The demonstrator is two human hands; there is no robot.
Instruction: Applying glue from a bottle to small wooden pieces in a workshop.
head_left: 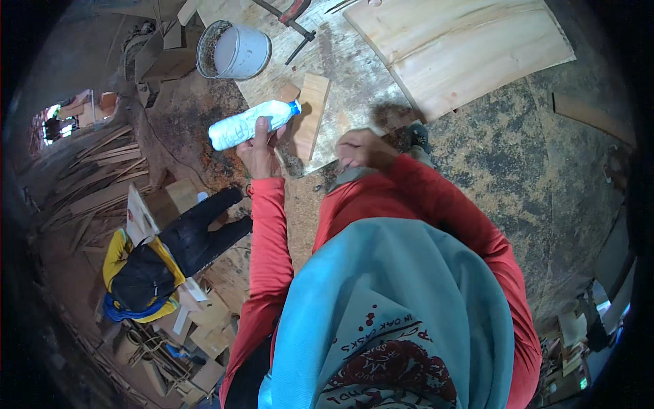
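My left hand (259, 146) grips a white plastic bottle (248, 125) with a blue cap, held sideways with the cap pointing right. Just past the cap lies a small wooden board (311, 116) on a worn, stained sheet on the floor (354, 75). My right hand (361, 148) is closed into a fist over the near edge of that sheet, beside my knee; I cannot tell whether it holds anything. Both arms wear red sleeves.
A white bucket (235, 49) stands at the back left. A large pale plywood panel (463, 48) lies at the back right, with a clamp (289, 17) near it. Another person (163, 259) crouches to my left among wood scraps. Sawdust covers the floor (531, 170).
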